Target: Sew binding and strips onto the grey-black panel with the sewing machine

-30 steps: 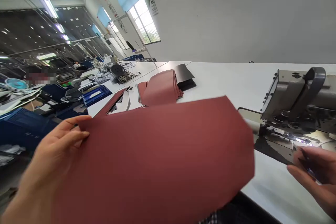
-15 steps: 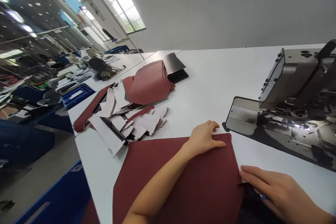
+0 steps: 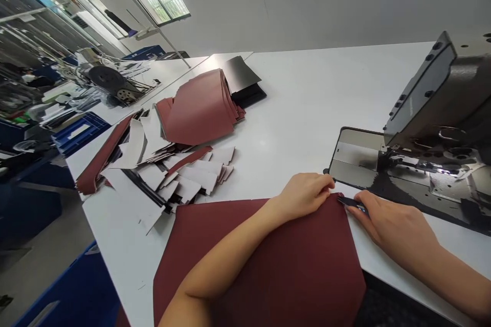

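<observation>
A large maroon leather-like panel (image 3: 303,260) lies flat in front of me, its lower part reaching the table's near edge. My left hand (image 3: 307,193) rests on its far edge near the right corner, fingers curled together and closed on that edge. In my right hand (image 3: 391,217) is a pair of small dark thread snips (image 3: 355,203), with its tip touching the panel's far right corner. The fingers wrap its handle, so part of the tool is hidden.
On the right stands a sewing machine (image 3: 441,112) with its bed plate (image 3: 356,163) close beyond my right hand. To the left lie white-backed scraps (image 3: 199,176), folded maroon pieces (image 3: 199,107) and black sheets (image 3: 241,76). A blue bin (image 3: 76,291) stands below the table edge.
My right hand moved up from the panel's right side to its far corner, the snips now showing. My left hand's spread fingers curled in at the edge. The view shifted right.
</observation>
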### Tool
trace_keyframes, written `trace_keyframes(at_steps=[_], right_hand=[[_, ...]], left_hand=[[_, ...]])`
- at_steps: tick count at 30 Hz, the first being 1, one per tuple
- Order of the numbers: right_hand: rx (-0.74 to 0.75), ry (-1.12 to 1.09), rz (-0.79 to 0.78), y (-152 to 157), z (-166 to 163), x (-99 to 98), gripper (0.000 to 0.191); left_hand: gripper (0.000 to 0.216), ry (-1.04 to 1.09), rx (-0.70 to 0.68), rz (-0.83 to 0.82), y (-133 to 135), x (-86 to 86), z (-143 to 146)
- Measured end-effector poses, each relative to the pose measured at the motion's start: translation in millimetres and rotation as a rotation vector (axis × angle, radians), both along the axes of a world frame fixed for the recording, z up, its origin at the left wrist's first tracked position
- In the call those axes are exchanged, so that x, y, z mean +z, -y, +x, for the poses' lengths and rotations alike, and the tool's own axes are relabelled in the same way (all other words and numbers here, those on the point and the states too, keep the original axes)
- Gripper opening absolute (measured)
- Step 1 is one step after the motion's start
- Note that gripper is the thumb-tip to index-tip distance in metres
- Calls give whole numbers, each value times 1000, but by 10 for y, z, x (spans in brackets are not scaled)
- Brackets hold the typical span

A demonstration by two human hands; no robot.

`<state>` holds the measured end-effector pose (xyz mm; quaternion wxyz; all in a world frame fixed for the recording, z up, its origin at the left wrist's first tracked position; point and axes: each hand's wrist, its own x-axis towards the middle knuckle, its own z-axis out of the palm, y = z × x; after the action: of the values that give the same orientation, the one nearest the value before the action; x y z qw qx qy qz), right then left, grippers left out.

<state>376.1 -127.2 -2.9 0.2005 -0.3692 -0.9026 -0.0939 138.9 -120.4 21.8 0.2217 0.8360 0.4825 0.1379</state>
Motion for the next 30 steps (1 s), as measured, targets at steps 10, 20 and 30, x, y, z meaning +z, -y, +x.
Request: trace_keyframes(at_steps=[10, 20, 30], right_hand=[[-47, 61, -82, -58, -244, -24, 34], [-231, 178, -305, -175, -173, -16, 35], [-216, 284, -563, -149, -391, 198, 27]], left_hand=[[25, -248, -184, 393, 44, -127, 22], [9, 282, 229, -14, -12, -149, -99], [16, 238, 163, -254, 10, 107, -225]])
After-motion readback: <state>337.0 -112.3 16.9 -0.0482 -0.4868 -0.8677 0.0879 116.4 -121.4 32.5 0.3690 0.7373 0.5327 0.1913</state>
